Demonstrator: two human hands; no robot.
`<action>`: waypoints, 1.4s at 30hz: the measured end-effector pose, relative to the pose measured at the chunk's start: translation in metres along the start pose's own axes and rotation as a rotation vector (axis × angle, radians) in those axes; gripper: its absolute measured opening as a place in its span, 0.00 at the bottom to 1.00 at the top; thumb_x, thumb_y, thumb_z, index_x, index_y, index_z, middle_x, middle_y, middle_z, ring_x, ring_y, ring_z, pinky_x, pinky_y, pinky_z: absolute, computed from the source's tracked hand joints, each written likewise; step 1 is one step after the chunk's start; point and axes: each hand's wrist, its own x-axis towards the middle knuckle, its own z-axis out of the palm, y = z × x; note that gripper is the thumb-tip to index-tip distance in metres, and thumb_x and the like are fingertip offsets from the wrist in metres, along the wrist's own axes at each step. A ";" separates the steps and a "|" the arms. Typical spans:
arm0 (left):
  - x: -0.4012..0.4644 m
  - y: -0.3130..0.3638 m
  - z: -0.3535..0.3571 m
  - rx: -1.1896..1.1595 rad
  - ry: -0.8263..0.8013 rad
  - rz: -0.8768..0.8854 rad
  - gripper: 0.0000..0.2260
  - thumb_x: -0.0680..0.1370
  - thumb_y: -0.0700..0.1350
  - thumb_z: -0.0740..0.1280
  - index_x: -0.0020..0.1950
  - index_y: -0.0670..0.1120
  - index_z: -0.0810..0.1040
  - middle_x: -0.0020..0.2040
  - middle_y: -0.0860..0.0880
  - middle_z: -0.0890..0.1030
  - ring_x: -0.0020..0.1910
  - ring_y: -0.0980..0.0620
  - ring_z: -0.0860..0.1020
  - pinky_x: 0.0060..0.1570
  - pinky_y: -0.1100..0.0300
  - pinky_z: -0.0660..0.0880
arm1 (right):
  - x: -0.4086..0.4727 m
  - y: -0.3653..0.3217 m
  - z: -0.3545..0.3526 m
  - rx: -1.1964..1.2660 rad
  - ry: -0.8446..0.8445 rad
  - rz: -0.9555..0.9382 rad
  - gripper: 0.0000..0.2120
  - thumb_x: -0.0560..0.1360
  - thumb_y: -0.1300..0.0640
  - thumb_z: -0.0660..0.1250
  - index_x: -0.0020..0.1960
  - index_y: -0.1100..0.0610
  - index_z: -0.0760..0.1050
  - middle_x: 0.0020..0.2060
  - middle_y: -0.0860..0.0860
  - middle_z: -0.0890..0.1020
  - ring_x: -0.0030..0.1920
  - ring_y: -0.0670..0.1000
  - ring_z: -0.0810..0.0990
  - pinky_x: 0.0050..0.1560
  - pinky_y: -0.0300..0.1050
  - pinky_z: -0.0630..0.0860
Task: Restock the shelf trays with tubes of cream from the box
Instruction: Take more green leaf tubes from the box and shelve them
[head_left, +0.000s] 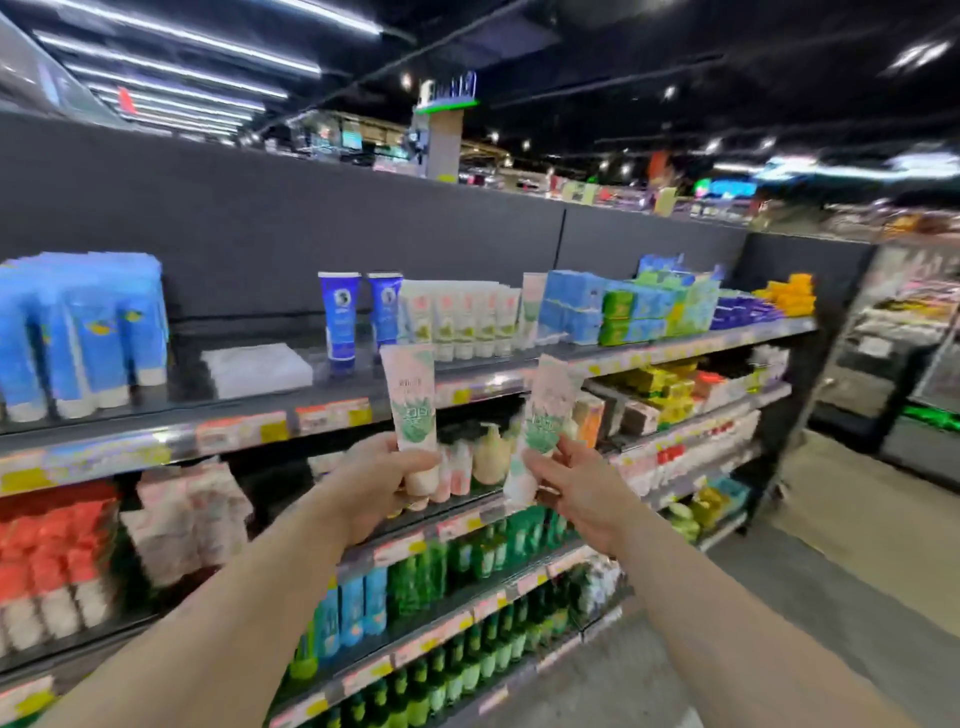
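Head view.

Item 1: left hand (382, 475), fingers curled round the cap end of a pale tube of cream (413, 410). The tube stands upright with its printed face toward the camera, likely so it will match the shelf row.

Item 2: right hand (576, 491), pinching a second tube (545, 415) low on its body. It leans slightly right and is blurred.

Item 3: row of matching tubes (462, 322), far, on the top shelf (363, 387). Both held tubes hang in front of and below it, apart from it, probably bound there.

Item 4: two blue tubes (358, 312), just left of that row; a white tray (257, 369) further left.

Item 5: box, not in view.

Setting: dark multi-tier store gondola with price strips; lower shelves hold green bottles (467, 561); aisle floor at right; ceiling strip lights.
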 end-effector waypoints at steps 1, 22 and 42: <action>0.018 0.001 0.007 -0.003 -0.019 -0.007 0.10 0.78 0.35 0.63 0.57 0.33 0.74 0.40 0.37 0.80 0.34 0.44 0.77 0.34 0.55 0.71 | 0.013 0.002 -0.014 -0.020 0.023 -0.007 0.13 0.77 0.57 0.68 0.60 0.58 0.74 0.50 0.61 0.79 0.49 0.57 0.78 0.54 0.53 0.75; 0.305 0.049 0.088 0.138 0.160 0.131 0.09 0.72 0.43 0.75 0.51 0.53 0.82 0.47 0.57 0.85 0.49 0.55 0.83 0.52 0.55 0.79 | 0.351 -0.047 -0.185 -0.376 0.247 -0.309 0.04 0.74 0.52 0.71 0.48 0.49 0.77 0.40 0.44 0.82 0.42 0.46 0.80 0.44 0.42 0.77; 0.337 0.037 0.176 0.110 0.592 0.095 0.11 0.73 0.43 0.73 0.54 0.50 0.81 0.50 0.53 0.85 0.50 0.52 0.83 0.50 0.53 0.80 | 0.441 -0.022 -0.204 -0.671 -0.216 -0.495 0.11 0.75 0.49 0.69 0.54 0.54 0.75 0.45 0.47 0.81 0.46 0.50 0.78 0.43 0.43 0.72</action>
